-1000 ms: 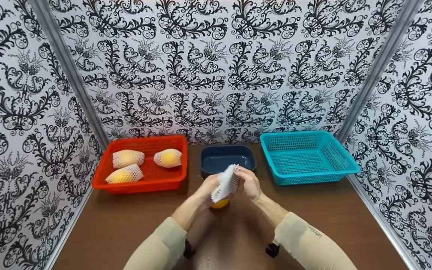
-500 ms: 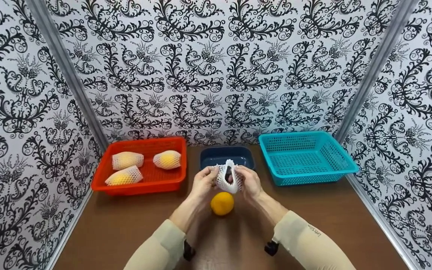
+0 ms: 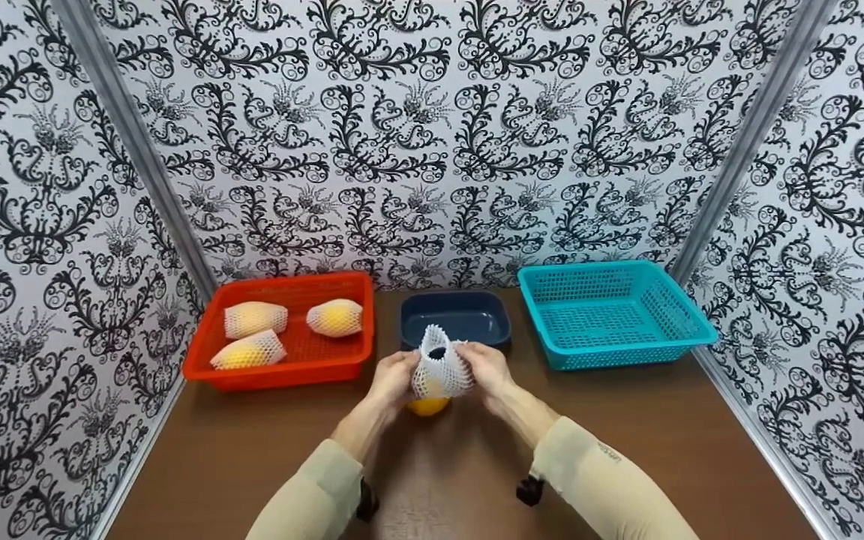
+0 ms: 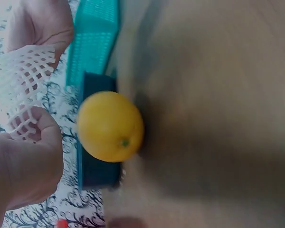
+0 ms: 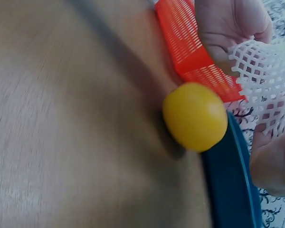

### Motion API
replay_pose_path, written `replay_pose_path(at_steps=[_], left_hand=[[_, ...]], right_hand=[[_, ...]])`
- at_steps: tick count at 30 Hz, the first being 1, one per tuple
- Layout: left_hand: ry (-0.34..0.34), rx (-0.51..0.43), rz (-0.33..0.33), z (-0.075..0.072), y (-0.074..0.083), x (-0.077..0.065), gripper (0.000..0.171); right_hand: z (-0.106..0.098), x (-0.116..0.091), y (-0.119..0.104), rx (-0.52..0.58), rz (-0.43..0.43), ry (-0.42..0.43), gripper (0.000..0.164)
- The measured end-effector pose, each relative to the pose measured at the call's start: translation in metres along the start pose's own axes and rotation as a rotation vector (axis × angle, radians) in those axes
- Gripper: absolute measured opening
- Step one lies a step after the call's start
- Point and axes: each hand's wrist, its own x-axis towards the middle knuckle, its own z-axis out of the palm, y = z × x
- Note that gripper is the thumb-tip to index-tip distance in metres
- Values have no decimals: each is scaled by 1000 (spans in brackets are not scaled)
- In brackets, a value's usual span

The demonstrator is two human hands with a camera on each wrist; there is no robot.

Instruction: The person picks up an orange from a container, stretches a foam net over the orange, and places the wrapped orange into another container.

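Both hands hold a white foam net sleeve [image 3: 443, 375] open between them. My left hand [image 3: 393, 379] pinches its left side and my right hand [image 3: 490, 373] its right side. Below the sleeve an orange [image 3: 428, 407] sits on the table, partly covered by the net in the head view. The left wrist view shows the orange [image 4: 109, 126] whole, its green stem spot visible, with the sleeve [image 4: 28, 78] apart from it. From the right wrist, the same gap shows between orange [image 5: 194, 116] and net [image 5: 263, 80].
A red basket [image 3: 274, 373] at the left holds three yellow fruits in foam nets [image 3: 334, 318]. Behind the hands stands a dark blue tray [image 3: 456, 300]. At the right is a turquoise basket [image 3: 627, 349]. Patterned walls enclose the brown table [image 3: 252, 450].
The sleeve has been turned and spread between the hands, its opening now facing up. Both hands have shifted slightly left, and the net hides more of the orange than half a second ago.
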Motion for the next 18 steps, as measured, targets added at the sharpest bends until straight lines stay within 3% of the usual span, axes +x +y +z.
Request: replay_pose_path(at_steps=[6, 9, 13, 15, 18], left_hand=[[159, 205, 23, -9, -16, -1, 33], [234, 310, 53, -22, -47, 24, 29], [293, 467, 86, -35, -94, 65, 20], [325, 564, 96, -34, -107, 71, 19], [363, 649, 117, -26, -111, 61, 21]], right_hand=[[5, 9, 17, -66, 66, -26, 17], [5, 13, 25, -187, 41, -4, 17], [0, 17, 37, -449, -46, 77, 19], [-8, 33, 58, -522, -63, 108, 19], [-17, 59, 93, -544, -23, 107, 20]])
